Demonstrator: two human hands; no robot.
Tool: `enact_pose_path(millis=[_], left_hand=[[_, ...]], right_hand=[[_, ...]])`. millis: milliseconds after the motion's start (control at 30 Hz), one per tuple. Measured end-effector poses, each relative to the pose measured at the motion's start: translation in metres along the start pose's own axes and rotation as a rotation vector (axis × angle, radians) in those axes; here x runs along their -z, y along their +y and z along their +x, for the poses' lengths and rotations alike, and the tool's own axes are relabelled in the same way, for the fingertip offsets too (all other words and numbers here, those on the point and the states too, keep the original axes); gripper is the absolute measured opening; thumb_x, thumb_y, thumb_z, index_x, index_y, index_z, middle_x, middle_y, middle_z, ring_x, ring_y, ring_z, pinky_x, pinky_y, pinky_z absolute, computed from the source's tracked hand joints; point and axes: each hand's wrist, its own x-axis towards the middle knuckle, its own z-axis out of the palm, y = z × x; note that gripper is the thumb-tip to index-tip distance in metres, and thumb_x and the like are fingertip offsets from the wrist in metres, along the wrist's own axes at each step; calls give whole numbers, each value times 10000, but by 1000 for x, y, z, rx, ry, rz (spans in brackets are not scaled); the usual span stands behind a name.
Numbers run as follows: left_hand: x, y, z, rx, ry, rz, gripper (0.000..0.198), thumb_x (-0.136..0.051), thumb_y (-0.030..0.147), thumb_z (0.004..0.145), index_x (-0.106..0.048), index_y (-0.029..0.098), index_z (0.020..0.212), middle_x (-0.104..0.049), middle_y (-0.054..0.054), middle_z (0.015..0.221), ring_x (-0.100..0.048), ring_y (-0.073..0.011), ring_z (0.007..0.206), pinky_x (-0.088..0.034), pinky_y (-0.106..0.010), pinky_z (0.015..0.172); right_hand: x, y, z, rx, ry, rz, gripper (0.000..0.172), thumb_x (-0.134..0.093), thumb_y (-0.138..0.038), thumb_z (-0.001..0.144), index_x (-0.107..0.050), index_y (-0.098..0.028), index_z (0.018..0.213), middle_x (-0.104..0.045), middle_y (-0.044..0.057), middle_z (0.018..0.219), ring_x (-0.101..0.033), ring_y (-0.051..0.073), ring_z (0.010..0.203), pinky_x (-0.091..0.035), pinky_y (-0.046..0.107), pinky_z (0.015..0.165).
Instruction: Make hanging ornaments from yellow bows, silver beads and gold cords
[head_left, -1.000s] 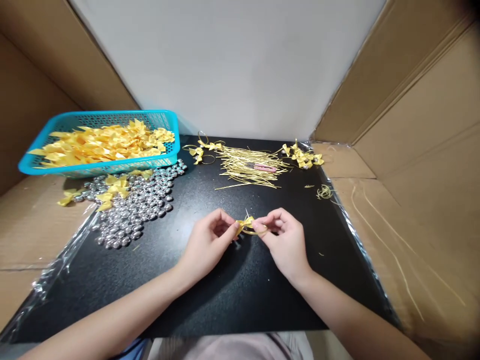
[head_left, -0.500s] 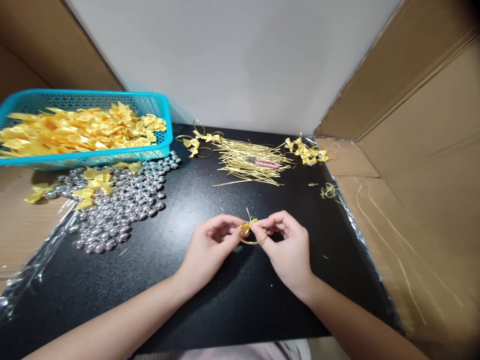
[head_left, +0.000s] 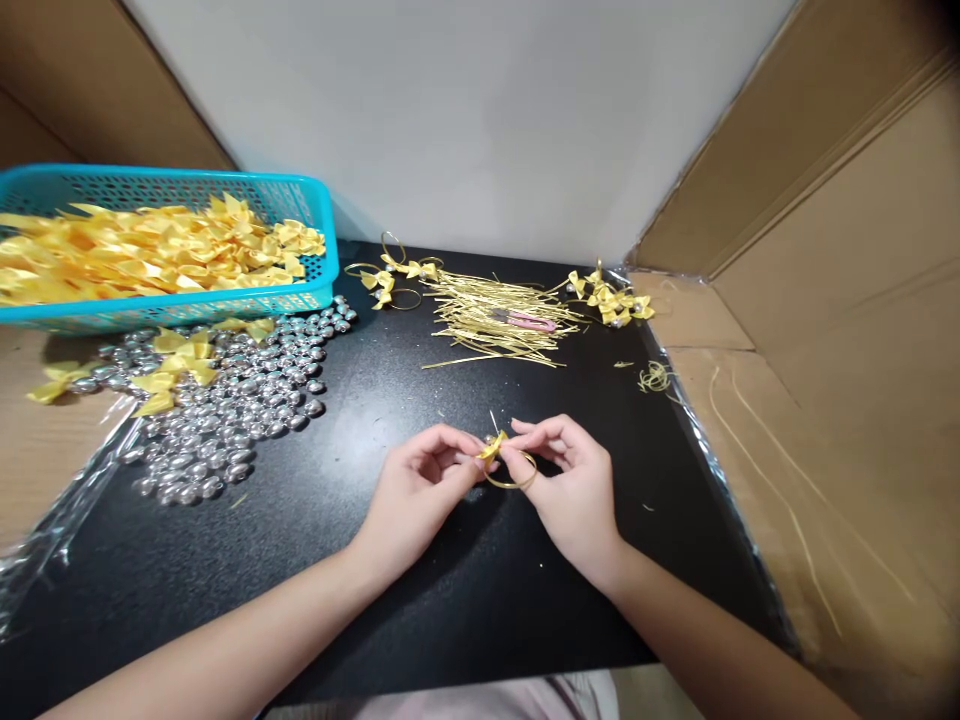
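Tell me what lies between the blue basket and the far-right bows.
Head view: a few looped bows, then gold strips with a pink tool on top.

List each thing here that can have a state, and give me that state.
Left hand: pinching the yellow bow
Right hand: pinched at the same bow
Gold loop: bent into a ring
Blue basket: open-topped, heaped with loose bows
Silver beads: loose, spread out
Gold wires: piled loosely
Pink-handled tool: lying on the wires; open or shut unclear
Curled strands: tangled
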Motion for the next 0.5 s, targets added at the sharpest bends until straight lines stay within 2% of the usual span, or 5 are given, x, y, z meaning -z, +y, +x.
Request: enact_pose_path(millis=[167,367,500], left_hand=[[0,-4,1,-10,-6,-47,168,-814,195,694,-667,156,767,-726,13,740,-664,-85,687,-542,-164,676],[-2,-7,2,76,-24,-79,209,-841,188,654,-679,147,779,-752,3,752,-673,-75,681,-544,-149,684],[-3,-5,2,69,4,-51,209,-848,172,631,-685,145,759,-761,3,748,-674,-73,671,-537,-138,670]], right_hand=[[-2,-3,0,-107,-23,203,176,-742,-190,721,-570,-204,687,-719,7,713,-756,205,839,-617,255,732],[-5,-2,-2,-64,-4,202,184,-741,-175,732,-563,-198,692,-741,31,767,-756,190,829,-616,243,747],[-5,-2,-4,-28,10,179,183,-737,-167,736,-562,-199,692,-739,36,764,-755,196,824,-622,258,742]])
